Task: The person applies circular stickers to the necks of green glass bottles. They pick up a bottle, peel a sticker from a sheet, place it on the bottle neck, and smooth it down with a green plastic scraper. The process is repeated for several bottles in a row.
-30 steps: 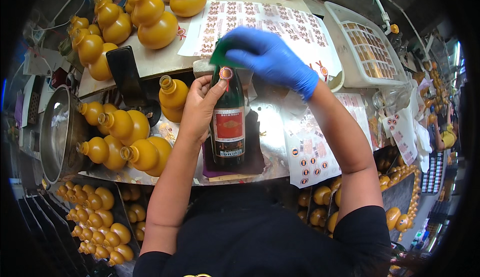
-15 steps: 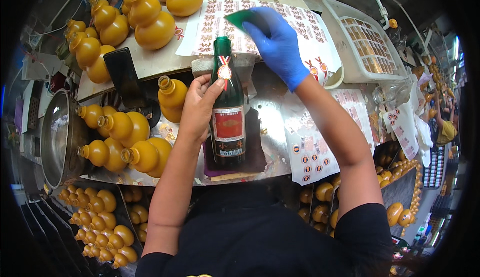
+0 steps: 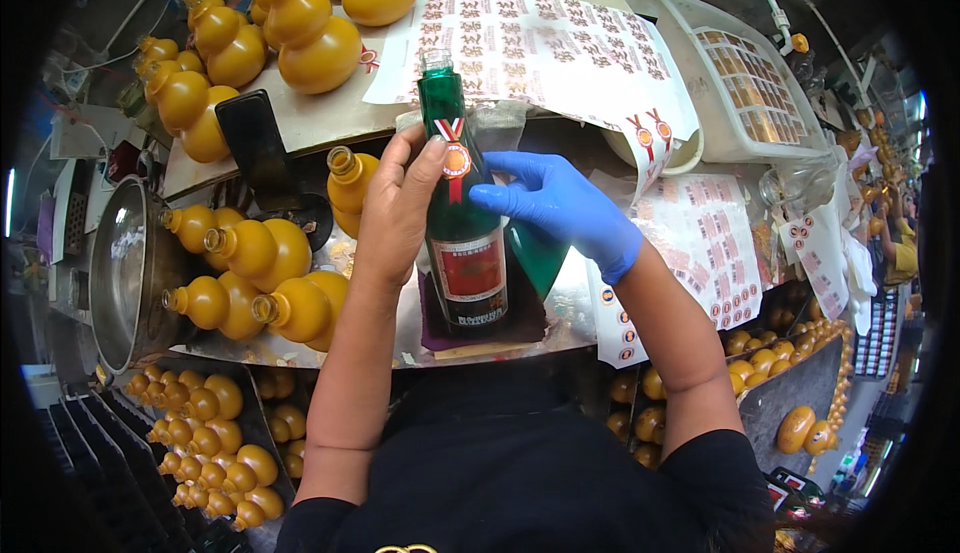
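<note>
A green glass bottle [image 3: 460,218], with no cap on its mouth, lies or leans with its neck away from me on a dark purple cloth [image 3: 532,327]. It carries a red label with a pale border [image 3: 470,271] on its body and a medal-shaped ribbon sticker [image 3: 456,161] below the neck. My bare left hand [image 3: 398,198] grips the bottle's left side, thumb beside the sticker. My blue-gloved right hand [image 3: 568,205] holds a flat green scraper-like sheet [image 3: 537,255] under its palm. Its thumb and fingertips touch the bottle's right side near the sticker.
Yellow gourd-shaped bottles [image 3: 255,253] stand left, by a metal basin [image 3: 125,273] and a phone [image 3: 255,138] on a stand. Sticker sheets [image 3: 540,43] cover the raised board behind; more sheets [image 3: 700,243] lie right. A white plastic tray [image 3: 700,83] sits far right.
My right hand has come down from above the sticker sheet to the bottle's right side, bringing the green sheet with it. My left hand still grips the bottle.
</note>
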Tool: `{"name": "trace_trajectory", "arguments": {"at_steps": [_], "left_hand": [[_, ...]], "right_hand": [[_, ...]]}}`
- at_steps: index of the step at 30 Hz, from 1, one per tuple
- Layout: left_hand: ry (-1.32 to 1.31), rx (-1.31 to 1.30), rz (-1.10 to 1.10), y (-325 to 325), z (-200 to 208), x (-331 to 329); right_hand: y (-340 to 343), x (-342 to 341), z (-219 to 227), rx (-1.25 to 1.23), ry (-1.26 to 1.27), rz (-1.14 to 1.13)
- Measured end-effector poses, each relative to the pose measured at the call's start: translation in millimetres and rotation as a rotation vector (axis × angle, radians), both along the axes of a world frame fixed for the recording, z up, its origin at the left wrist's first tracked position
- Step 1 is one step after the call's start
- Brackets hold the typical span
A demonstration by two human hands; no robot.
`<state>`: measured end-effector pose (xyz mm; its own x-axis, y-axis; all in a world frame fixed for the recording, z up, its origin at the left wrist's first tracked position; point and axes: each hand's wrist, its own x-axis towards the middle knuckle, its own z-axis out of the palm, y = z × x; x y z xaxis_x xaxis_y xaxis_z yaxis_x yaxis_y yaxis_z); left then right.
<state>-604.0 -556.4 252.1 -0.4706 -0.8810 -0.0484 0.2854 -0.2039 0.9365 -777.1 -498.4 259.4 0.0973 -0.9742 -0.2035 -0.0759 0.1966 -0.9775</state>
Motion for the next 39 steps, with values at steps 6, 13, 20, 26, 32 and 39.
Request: {"name": "trace_trajectory", "arguments": {"at_steps": [6,13,20,26,32,39], "left_hand": [[0.003,-0.085,0.072,-0.7,6.2,-2.0],[0.015,-0.099,0.074,2.6,12.2,-2.6],[0.044,-0.093,0.055,3.3,11.7,-2.6],[-0.041,-0.047,0.082,0.6,22.0,-6.3],[-0.112,0.039,0.019,-23.7,9.7,-9.5],[-0.071,-0.065,0.124,7.1,-3.5,-13.2]], "right_hand": [[11.4,9.5,7.9,-0.076,0.077,-0.016],[16.0,11.7,8.3,-0.089,0.117,-0.034],[17.9,10.5,8.1,-0.086,0.093,-0.028],[18.2,10.3,8.1,-0.097,0.102,-0.028],[9.3,7.2,3.7,-0.041,0.085,-0.052],[0.3,1.0,-14.6,-0.012,-0.107,-0.187]]}}
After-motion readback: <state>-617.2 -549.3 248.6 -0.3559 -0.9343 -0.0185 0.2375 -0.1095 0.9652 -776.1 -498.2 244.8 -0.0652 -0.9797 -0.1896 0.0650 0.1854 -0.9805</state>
